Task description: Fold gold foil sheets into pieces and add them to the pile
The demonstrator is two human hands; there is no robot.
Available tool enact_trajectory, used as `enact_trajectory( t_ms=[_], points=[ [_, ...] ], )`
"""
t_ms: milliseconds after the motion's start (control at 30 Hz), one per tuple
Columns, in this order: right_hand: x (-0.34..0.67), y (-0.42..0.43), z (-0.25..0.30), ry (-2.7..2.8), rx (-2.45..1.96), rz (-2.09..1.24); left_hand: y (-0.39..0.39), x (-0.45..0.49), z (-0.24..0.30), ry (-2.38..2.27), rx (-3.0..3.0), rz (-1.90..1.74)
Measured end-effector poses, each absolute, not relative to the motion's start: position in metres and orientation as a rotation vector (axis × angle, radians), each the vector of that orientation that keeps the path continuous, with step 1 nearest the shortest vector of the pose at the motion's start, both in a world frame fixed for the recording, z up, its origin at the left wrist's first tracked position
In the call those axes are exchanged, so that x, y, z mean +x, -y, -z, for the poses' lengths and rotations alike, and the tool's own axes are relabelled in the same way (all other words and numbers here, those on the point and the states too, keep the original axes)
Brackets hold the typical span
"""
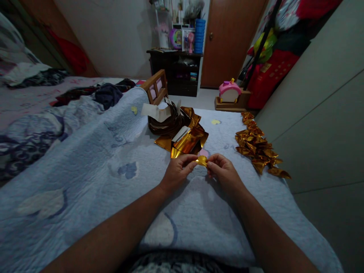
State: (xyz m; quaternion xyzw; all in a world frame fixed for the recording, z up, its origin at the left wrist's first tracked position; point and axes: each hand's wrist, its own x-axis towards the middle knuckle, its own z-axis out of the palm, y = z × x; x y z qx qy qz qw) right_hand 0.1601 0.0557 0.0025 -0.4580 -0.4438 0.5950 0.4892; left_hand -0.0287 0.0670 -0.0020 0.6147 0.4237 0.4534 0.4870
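Observation:
A small folded piece of gold foil paper (202, 161) is stretched between my two hands above the quilt. My left hand (181, 170) pinches its left end between thumb and fingers. At the right end, the fingertips of my right hand (223, 170) are closed on the same piece. Just beyond my hands lie gold foil sheets (190, 140), loosely stacked and creased. Behind them sits a dark, rounded bundle of layered sheets (162, 127) with pale paper sticking out. Off to the right is a pile of folded gold foil pieces (254, 146).
A light blue patterned quilt (136, 212) covers the surface under my hands. Rumpled bedding and clothes (85, 102) lie to the left. A wooden rail (156, 87), a pink toy (229, 92) and a dark cabinet (173, 72) stand beyond. A pale panel (321, 132) borders the right side.

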Motion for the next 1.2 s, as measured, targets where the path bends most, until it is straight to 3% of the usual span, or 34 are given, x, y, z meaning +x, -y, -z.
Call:
enact_trajectory(
  t_ms=[933,1200],
  points=[
    [0.1589,-0.0540,-0.0032,1.355,-1.176,-1.424,-0.0658,-0.0279,-0.0038,-1.104,1.852,-1.110],
    [0.1600,-0.0543,-0.0066,1.377,-1.247,-1.419,-0.0650,-0.0281,0.0007,-1.002,1.675,-1.062]
  ],
)
